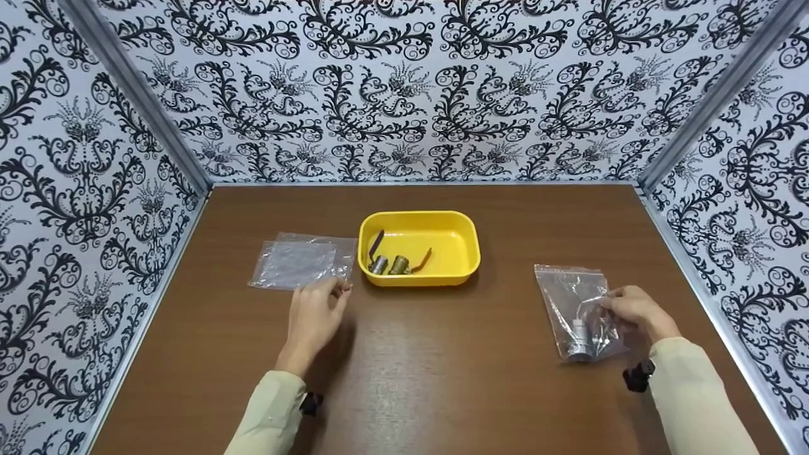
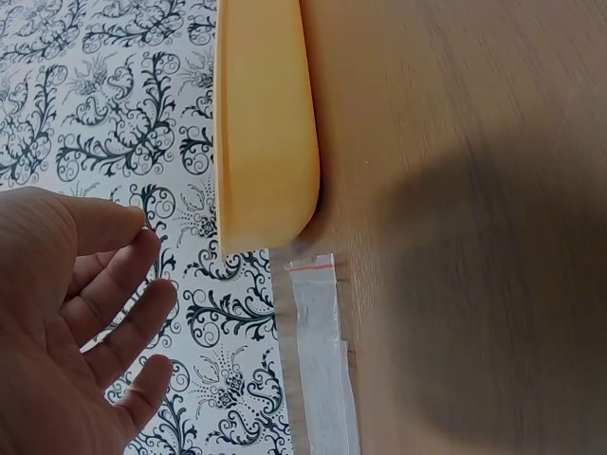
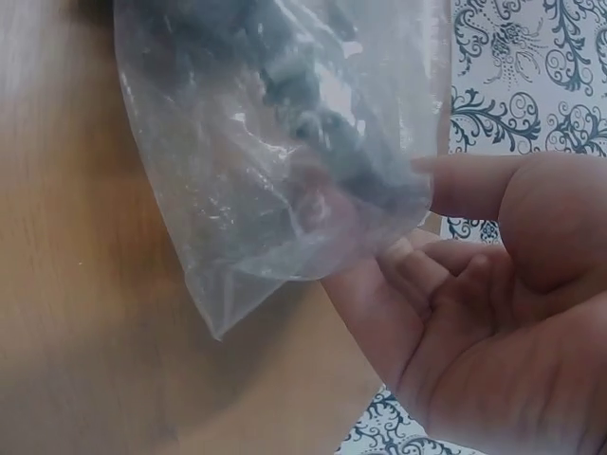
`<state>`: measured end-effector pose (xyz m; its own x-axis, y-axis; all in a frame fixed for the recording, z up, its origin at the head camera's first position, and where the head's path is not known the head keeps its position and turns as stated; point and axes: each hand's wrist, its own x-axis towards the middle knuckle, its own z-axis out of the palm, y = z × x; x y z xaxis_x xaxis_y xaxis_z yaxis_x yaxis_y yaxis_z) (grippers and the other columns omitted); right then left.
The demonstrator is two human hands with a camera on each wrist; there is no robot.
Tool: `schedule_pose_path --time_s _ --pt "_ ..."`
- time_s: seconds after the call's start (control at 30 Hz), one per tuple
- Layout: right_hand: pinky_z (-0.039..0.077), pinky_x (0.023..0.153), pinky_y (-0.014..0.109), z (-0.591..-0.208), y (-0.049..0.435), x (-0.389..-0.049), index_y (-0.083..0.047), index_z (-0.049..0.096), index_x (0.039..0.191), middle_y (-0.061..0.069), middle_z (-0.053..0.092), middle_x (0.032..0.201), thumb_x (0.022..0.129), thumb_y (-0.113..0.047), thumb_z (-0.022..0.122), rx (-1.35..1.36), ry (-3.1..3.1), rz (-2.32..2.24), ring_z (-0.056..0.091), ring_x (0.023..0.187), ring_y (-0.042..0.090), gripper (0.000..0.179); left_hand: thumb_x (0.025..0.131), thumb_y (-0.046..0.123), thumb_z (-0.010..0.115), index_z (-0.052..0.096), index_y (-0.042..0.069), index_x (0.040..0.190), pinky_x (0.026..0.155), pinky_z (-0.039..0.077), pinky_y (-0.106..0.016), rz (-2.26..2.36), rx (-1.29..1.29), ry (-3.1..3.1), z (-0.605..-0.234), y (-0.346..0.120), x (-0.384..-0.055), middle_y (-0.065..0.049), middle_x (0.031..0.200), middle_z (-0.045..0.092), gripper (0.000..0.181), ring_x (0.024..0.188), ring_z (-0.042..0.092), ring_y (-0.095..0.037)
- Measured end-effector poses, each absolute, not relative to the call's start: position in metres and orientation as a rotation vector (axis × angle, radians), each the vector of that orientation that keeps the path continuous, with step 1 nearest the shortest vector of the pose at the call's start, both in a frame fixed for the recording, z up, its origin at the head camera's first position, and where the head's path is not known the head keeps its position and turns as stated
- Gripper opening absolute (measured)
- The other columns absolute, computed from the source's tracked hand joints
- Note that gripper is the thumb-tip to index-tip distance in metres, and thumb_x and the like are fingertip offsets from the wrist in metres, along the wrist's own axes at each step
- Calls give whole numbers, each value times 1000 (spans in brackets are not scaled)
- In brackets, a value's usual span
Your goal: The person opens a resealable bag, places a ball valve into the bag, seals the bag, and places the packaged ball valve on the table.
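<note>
Brown tabletop (image 1: pixel 442 354), clear bag (image 1: pixel 562 297) in right grip (image 1: pixel 639 309), left grip (image 1: pixel 316 316) half-curled.

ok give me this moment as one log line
right hand: pinches bag, metal part inside | left hand: empty, near flat bags | yellow tray: two valves

The bagged fitting (image 1: pixel 579 343) is grey; tray (image 1: pixel 452 249), yellow; wallpaper (image 1: pixel 404 107), black-scrolled white.
</note>
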<state>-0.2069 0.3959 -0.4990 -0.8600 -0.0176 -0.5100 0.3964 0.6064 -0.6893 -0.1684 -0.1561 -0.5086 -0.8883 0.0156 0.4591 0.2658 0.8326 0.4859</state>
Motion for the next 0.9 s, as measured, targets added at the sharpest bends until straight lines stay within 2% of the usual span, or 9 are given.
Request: schedule_pose_path --time_s 0.13,0.23,0.4,0.57,0.67,0.9 --pt "49 59 24 -501 397 -206 21 51 115 2 60 80 98 -14 48 252 2489 -1073 56 69 8 40 84 15 74 71 16 86 83 44 -44 -770 -199 -2586 -509 -157 -169 2 78 72 4 75 67 -19" --pt "47 60 25 -504 398 -206 19 56 108 9 62 84 96 -13 51 231 2565 -986 56 72 12 35 84 15 74 71 17 87 84 45 -44 -755 -189 -2596 -511 -159 -169 2 79 73 5 75 67 -19" --pt "45 62 29 -509 400 -205 14 59 109 19 61 91 93 -13 53 222 2639 -846 56 78 22 33 84 17 74 71 18 86 82 46 -44 -726 -176 -2612 -513 -161 -169 2 79 73 5 75 66 -22" --pt "48 79 51 -510 402 -204 10 61 112 33 60 110 91 -20 56 206 2719 -692 58 94 46 37 83 16 74 70 17 86 80 46 -45 -707 -157 -2631 -514 -163 -170 1 79 72 5 76 66 -23" --pt "44 85 61 -510 402 -203 8 62 112 35 59 116 89 -23 56 203 2761 -610 55 101 53 39 83 17 74 70 17 86 79 46 -45 -695 -145 -2653 -515 -164 -170 0 79 73 5 75 66 -23" --pt "43 84 62 -505 389 -204 6 56 118 35 56 122 90 -25 50 326 2853 -618 52 107 58 43 82 17 75 70 15 86 75 44 -45 -676 -96 -2696 -520 -168 -171 -1 78 73 6 73 66 -24"
